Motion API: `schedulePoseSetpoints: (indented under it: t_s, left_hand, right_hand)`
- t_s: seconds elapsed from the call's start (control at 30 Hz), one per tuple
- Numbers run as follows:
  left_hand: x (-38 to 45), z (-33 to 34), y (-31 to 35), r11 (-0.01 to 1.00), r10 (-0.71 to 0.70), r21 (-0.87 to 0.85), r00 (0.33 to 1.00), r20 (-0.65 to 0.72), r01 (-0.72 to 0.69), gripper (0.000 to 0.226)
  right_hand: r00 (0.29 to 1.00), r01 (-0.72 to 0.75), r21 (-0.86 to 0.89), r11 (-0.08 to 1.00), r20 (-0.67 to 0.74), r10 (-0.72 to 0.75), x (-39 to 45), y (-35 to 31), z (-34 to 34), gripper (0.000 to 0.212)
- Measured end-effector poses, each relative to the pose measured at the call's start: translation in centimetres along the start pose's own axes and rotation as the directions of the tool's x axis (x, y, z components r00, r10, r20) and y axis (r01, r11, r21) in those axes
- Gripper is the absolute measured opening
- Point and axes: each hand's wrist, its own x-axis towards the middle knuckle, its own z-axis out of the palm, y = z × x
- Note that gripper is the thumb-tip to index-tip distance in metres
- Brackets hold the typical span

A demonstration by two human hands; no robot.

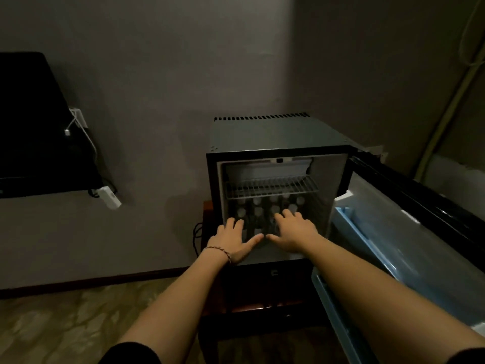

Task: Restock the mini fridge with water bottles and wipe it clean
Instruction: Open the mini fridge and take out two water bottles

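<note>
The water bottles (265,214) under the wire shelf (271,186) show mostly as pale caps in the dark; their bodies and number cannot be made out. The left hand (233,240) and right hand (295,233) cover the front row, and contact with a bottle cannot be told. The open door (409,232) is cut off by the right edge.

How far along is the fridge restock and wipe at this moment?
Restocking looks largely done: rows of water bottles fill the mini fridge floor under the wire shelf, which is bare. In hand: the left hand and right hand, both open, reach in at the front bottles, seemingly straightening them. Left: wiping; no cloth is visible, and the door stands open.
</note>
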Motion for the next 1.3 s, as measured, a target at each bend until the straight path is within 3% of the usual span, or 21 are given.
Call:
schedulePoseSetpoints:
  t_s: [0.1,0.37,0.53,0.63,0.73,0.9,1.1,1.2,1.3]
  left_hand:
    - [1.8,0.4,-0.6,1.0,-0.007,-0.014,0.999,0.047,0.008,0.094]
    - [6.2,1.3,0.7,0.998,-0.033,-0.058,0.994,0.102,0.039,0.081]
    - [8.6,2.4,0.5,0.996,-0.032,-0.075,0.991,0.13,0.042,0.062]
    - [9.3,3.4,-0.1,0.986,-0.002,-0.167,0.997,0.075,0.014,0.072]
    - [10.0,3.9,-0.5,0.96,-0.023,-0.28,1.0,0.01,0.025,0.085]
    - [11.1,4.5,-1.0,0.957,0.037,-0.287,0.999,0.006,-0.034,0.084]
    - [13.2,4.6,-1.6,0.98,0.064,-0.194,0.994,0.089,-0.046,0.093]
    - [14.7,4.9,-1.6,0.981,0.059,-0.191,0.996,0.065,-0.045,0.097]
    - [15.6,5.3,-1.1,0.989,0.066,-0.133,0.998,0.005,-0.065,0.096]
  right_hand:
    - [0.999,-0.005,-0.014,1.0,0.046,0.005,1.4,0.0,0.8,0.071]
    - [1.0,0.021,0.001,1.0,-0.004,-0.021,5.2,0.6,1.4,0.065]
    - [0.999,0.019,0.056,0.998,0.029,-0.021,8.0,0.8,3.6,0.048]
    - [0.997,-0.014,0.066,0.998,0.074,0.009,9.5,0.6,5.2,0.055]
    - [0.999,-0.013,0.176,0.984,0.053,0.003,10.7,0.2,6.3,0.079]
    - [0.996,0.086,0.207,0.975,-0.023,-0.083,12.7,-0.3,7.8,0.098]
    - [0.996,0.077,0.232,0.97,0.022,-0.084,13.6,0.0,8.3,0.089]
    - [0.995,0.098,0.251,0.963,-0.026,-0.095,14.7,0.6,8.2,0.093]
    - [0.994,0.104,0.294,0.95,-0.053,-0.092,15.8,0.3,8.3,0.078]
